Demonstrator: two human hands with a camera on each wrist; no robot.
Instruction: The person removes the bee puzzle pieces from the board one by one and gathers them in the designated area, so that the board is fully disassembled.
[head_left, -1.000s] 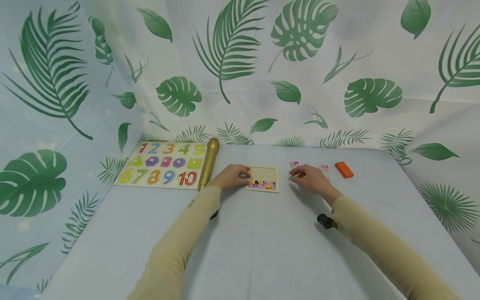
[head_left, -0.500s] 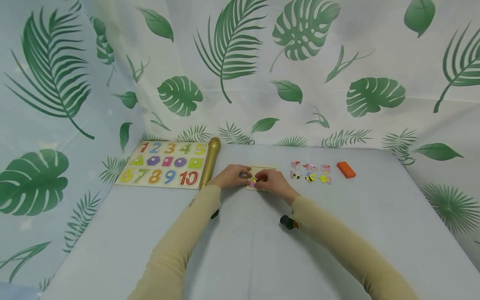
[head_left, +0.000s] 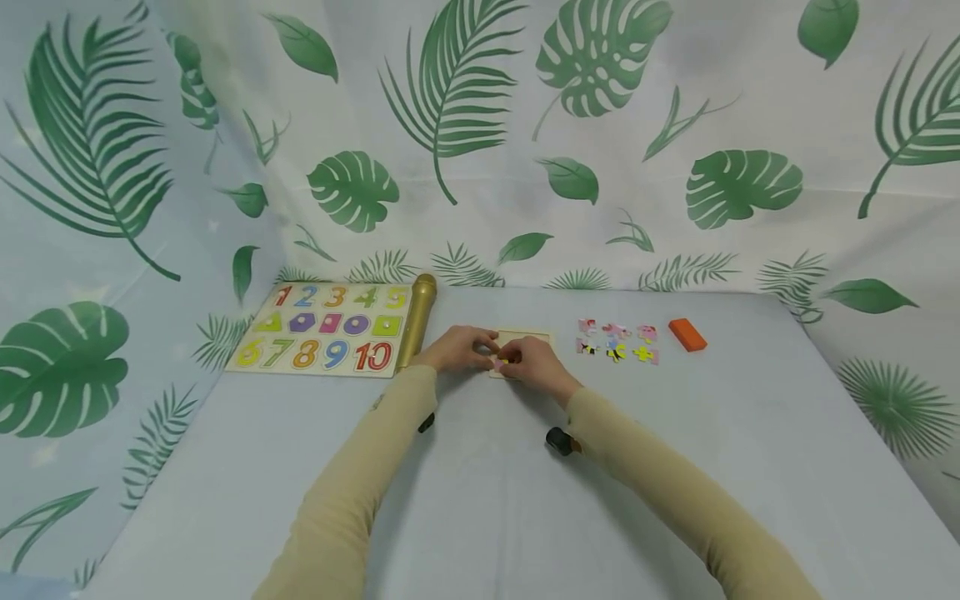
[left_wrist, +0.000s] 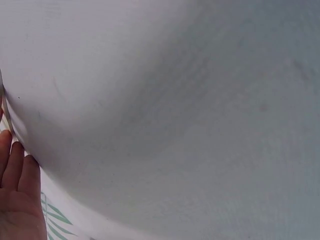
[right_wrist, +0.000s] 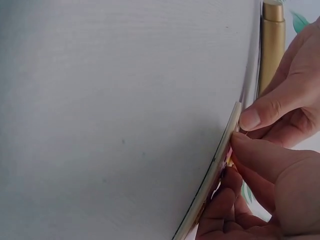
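Note:
A small wooden jigsaw tray [head_left: 534,337] lies on the table, partly covered by both hands. My left hand [head_left: 460,348] holds its left edge, with the thumb at the corner in the right wrist view. Over the tray's lower left, my right hand [head_left: 534,365] pinches a small puzzle piece [head_left: 501,364], mostly hidden by the fingers. Pink and yellow colours show under the fingertips along the tray [right_wrist: 212,172] in the right wrist view. To the right lie several loose pink and yellow puzzle pieces [head_left: 617,350] in two rows.
An orange block [head_left: 687,334] lies right of the loose pieces. At the left is a number and shape board [head_left: 318,310], with a gold cylinder [head_left: 417,321] along its right side. A leaf-printed cloth [head_left: 487,192] rises behind the table.
My right hand has moved left from the loose pieces to the tray with a puzzle piece, then slightly further left. The left hand has stayed at the tray's edge.

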